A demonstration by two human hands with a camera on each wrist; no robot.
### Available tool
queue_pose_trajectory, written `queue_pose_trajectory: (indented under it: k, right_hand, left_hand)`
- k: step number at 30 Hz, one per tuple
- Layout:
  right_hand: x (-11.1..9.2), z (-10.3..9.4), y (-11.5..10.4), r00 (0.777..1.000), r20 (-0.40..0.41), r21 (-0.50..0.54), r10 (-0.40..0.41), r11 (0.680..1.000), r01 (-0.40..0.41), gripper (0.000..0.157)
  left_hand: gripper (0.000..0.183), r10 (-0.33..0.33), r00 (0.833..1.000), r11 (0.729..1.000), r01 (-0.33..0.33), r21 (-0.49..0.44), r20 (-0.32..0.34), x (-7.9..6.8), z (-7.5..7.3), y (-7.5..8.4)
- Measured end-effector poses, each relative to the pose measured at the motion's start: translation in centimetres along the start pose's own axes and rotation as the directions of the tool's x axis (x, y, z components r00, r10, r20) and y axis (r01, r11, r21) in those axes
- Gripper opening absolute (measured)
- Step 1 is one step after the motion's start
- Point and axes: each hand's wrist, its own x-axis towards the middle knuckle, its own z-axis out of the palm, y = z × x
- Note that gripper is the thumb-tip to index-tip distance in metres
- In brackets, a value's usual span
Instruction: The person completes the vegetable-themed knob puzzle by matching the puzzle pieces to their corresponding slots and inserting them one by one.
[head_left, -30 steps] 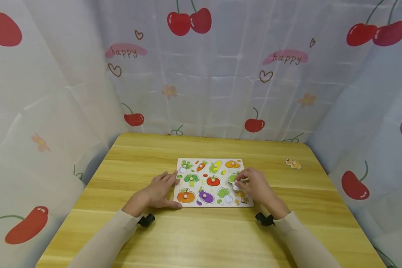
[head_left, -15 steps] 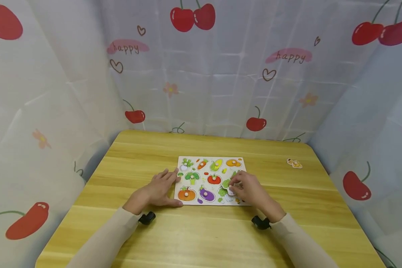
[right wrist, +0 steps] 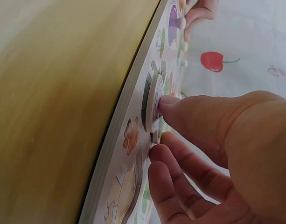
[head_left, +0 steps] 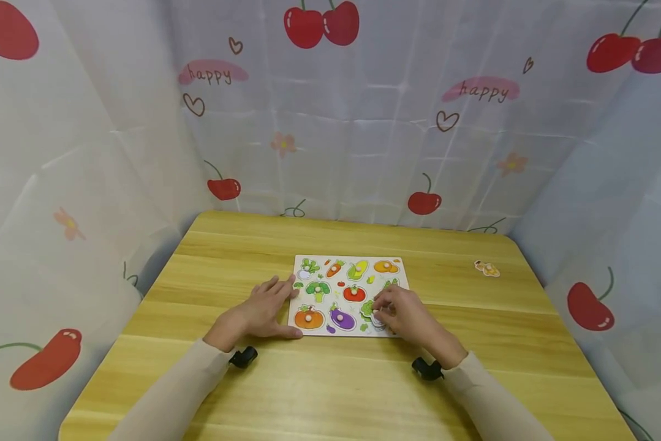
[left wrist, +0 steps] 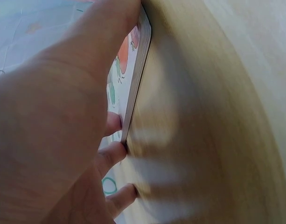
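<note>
A vegetable peg puzzle board (head_left: 336, 278) lies flat in the middle of the table. My right hand (head_left: 410, 315) pinches a leafy cabbage puzzle piece (head_left: 367, 310) over the board's lower right. In the right wrist view, that piece (right wrist: 154, 105) sits slightly proud of its recess, thumb against its face. Along the board's left edge rests my left hand (head_left: 261, 309), fingers spread, thumb at the lower left corner. The left wrist view shows its fingertips at the board's edge (left wrist: 136, 88). Seated pieces include the pumpkin (head_left: 309, 317), eggplant (head_left: 342, 317), tomato (head_left: 355, 294) and broccoli (head_left: 318, 290).
A loose yellow-brown puzzle piece (head_left: 488, 269) with a knob lies on the table at the far right. The wooden table (head_left: 330, 386) is bounded at the back and sides by a cherry-print curtain (head_left: 341, 153).
My right hand has carried the cabbage piece from the board's right edge leftward and toward me, onto the lower right recess. The left hand stays put; the head view has shifted slightly.
</note>
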Motion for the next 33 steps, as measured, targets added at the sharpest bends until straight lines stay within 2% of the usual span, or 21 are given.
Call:
queue_pose_trajectory:
  k: [16,27,33]
  right_hand:
    - [-0.18,-0.30,0.06,1.000,0.009,-0.010,-0.011,1.000,0.011,0.008]
    - [-0.45,-0.01,0.17,0.999,0.049,-0.004,0.013,1.000,-0.013,0.008]
    - [-0.45,0.13,0.22,1.000,0.030,-0.017,0.001,1.000,-0.001,0.008]
  left_hand:
    - [0.131,0.018,1.000,1.000,-0.018,-0.008,-0.003,0.05,-0.47,0.47]
    - [0.131,-0.004,1.000,1.000,0.004,-0.011,0.008,-0.09,-0.01,0.34]
    - [0.131,0.001,1.000,1.000,-0.001,-0.002,-0.004,0.01,0.15,0.12]
